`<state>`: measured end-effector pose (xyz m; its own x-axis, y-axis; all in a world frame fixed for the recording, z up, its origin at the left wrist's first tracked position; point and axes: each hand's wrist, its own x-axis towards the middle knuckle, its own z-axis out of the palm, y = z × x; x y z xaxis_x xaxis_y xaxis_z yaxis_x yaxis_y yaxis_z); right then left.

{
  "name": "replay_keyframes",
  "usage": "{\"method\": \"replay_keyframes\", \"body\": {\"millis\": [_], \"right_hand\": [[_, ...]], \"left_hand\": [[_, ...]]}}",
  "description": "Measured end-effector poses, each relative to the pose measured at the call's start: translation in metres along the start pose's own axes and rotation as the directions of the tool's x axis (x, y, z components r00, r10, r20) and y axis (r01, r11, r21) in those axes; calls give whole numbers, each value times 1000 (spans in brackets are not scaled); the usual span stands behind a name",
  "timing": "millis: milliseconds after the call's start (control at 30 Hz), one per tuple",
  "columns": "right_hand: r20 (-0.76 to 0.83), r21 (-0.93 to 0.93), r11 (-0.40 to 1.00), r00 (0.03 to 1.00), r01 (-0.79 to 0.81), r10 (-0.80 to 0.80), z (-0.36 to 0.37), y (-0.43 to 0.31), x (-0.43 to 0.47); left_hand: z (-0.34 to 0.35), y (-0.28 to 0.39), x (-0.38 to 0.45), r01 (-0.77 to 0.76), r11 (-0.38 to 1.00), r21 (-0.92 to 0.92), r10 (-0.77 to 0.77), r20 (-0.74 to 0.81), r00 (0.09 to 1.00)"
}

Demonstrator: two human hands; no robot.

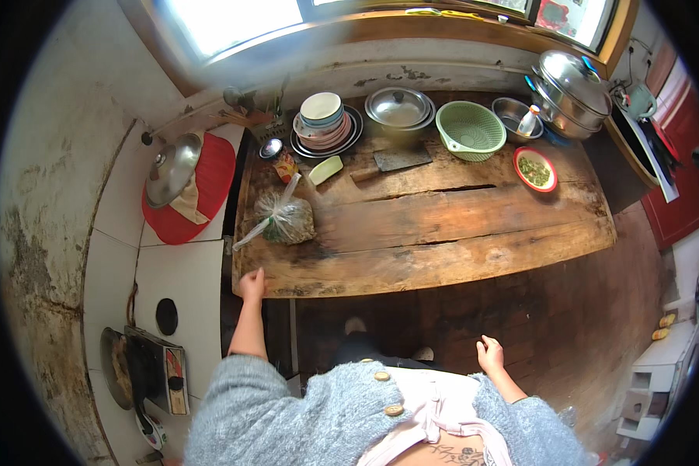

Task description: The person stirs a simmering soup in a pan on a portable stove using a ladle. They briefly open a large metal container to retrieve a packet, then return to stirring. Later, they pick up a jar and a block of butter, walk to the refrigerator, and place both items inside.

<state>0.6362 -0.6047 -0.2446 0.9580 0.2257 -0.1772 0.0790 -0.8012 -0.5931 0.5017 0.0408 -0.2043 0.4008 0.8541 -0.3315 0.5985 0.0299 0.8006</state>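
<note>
My left hand (253, 284) is at the front left corner of a worn wooden table (384, 227). Its fingers are curled and nothing shows in them; whether it rests on the wood is unclear. Just beyond it sits a knotted clear plastic bag (285, 221) with greenish contents. Away from the table's front edge, my right hand (490, 354) hangs over the floor, empty, its fingers loosely apart. Farther back on the tabletop lie a cleaver (402, 158) and a pale green piece of vegetable (326, 170). A red-rimmed bowl (536, 169) of chopped greens stands at the right.
Along the back are stacked bowls (321, 110), a lidded metal pot (400, 108), a green colander (470, 129), a metal basin (504, 113) holding a bottle, and a large steamer (574, 93). On the left tiled counter are a metal lid (175, 169) and a wok (116, 367).
</note>
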Motion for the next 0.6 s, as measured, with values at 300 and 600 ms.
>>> {"method": "replay_keyframes", "body": {"millis": [300,600], "right_hand": [[557,627,664,830,-408,-16,-40,-192,123],[541,435,900,806,-23,-241,166,-494,312]], "left_hand": [[12,34,132,206,405,-891,-595,-85,799],[-4,65,123,-42,792,-609,-204,-329,922]]}}
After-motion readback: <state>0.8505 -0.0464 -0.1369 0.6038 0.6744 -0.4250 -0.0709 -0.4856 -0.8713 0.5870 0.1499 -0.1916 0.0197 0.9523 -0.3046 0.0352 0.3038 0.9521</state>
